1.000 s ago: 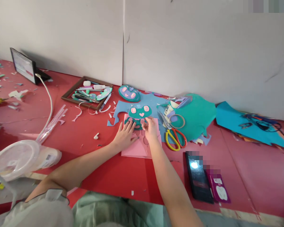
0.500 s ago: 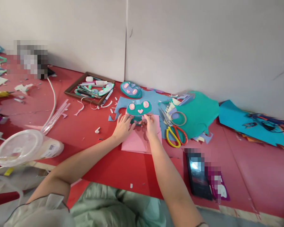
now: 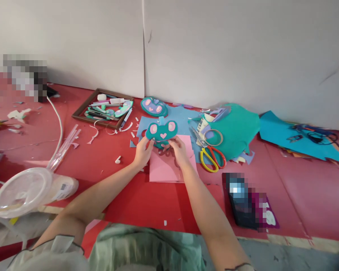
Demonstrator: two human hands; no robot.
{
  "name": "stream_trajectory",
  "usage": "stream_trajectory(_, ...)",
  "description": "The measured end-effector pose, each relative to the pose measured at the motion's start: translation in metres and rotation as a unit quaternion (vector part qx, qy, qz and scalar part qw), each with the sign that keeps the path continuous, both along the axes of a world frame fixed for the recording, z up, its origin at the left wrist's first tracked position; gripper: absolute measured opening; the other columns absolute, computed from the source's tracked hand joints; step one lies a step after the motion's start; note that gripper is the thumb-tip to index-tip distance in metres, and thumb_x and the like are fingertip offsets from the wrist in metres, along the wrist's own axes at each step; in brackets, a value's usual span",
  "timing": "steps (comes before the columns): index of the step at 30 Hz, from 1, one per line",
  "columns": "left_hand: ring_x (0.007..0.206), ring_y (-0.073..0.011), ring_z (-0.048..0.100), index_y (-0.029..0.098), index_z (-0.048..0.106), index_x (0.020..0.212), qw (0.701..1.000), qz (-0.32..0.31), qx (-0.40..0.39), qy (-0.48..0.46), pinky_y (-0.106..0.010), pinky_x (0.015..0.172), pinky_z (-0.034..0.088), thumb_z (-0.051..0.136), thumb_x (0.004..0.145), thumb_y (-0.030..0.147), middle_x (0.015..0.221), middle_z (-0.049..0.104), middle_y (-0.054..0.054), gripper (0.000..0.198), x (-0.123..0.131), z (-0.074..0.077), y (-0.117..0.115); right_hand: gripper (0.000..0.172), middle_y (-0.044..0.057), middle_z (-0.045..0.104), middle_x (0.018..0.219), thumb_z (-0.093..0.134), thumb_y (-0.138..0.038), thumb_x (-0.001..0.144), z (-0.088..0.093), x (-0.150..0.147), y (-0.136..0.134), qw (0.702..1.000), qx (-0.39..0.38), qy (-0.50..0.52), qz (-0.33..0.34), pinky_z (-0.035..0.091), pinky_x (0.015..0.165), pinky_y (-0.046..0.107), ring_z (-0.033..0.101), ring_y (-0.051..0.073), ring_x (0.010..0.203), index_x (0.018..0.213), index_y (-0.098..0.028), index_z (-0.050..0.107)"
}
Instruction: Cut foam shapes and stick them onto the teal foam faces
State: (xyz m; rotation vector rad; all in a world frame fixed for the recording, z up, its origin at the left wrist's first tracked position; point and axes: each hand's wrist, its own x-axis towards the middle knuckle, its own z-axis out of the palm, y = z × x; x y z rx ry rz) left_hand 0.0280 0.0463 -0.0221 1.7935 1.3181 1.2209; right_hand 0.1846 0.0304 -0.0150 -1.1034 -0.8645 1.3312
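A teal foam face cutout (image 3: 157,134) with pink rounds and a pink heart is held up between my two hands. My left hand (image 3: 142,153) pinches its lower left edge, and my right hand (image 3: 180,150) grips the lower right edge. Behind its lower edge shows a second teal piece, partly hidden by the fingers. Pink sheets (image 3: 164,171) lie stacked under my hands. A similar teal and purple face (image 3: 154,106) rests just beyond, beside a light blue sheet (image 3: 180,114).
Scissors with yellow and red handles (image 3: 213,159) and a tape roll (image 3: 213,137) lie to the right, by a teal sheet (image 3: 237,130). A phone (image 3: 240,207) is near the front edge. At left are a wooden tray (image 3: 80,111) of pens and a lidded cup (image 3: 64,188).
The face cutout has come up off the surface and tilted toward me. My left hand's fingers have gone from spread over its lower part to pinching its edge. The view shifted slightly.
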Motion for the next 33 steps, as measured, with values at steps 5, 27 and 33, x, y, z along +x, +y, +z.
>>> stream_trajectory(5,0.089,-0.0185,0.063,0.018,0.063,0.089,1.0,-0.009,-0.029,-0.008,-0.03,0.085,0.05,0.042,0.093,0.041,0.089,0.07,-0.005,0.032,0.001,0.001,0.0,0.031,-0.008,0.049,0.043,0.061,-0.055,0.078,-0.003,-0.001,0.0,0.998,0.013,-0.006,-0.053,0.034,0.033,0.021,0.059,0.015,0.043,0.084,-0.025,0.056)
stream_trajectory(27,0.057,-0.0126,0.059,0.015,0.069,0.091,0.987,-0.059,-0.136,0.063,-0.025,0.06,0.048,0.062,0.08,0.032,0.079,0.07,-0.003,0.021,0.02,0.058,0.067,0.034,-0.007,0.051,0.058,0.065,-0.055,0.075,0.003,-0.003,0.006,0.99,0.024,-0.071,-0.117,0.037,0.038,0.018,0.052,0.008,0.046,0.076,-0.022,0.056)
stream_trajectory(33,0.07,-0.0148,0.061,0.017,0.067,0.077,0.984,-0.091,-0.142,0.062,-0.024,0.066,0.048,0.065,0.076,0.036,0.072,0.067,-0.001,0.019,0.016,0.057,0.065,0.035,-0.006,0.052,0.061,0.063,-0.055,0.076,0.004,-0.005,0.005,0.989,0.023,-0.087,-0.119,0.035,0.041,0.021,0.045,0.007,0.044,0.078,-0.02,0.058)
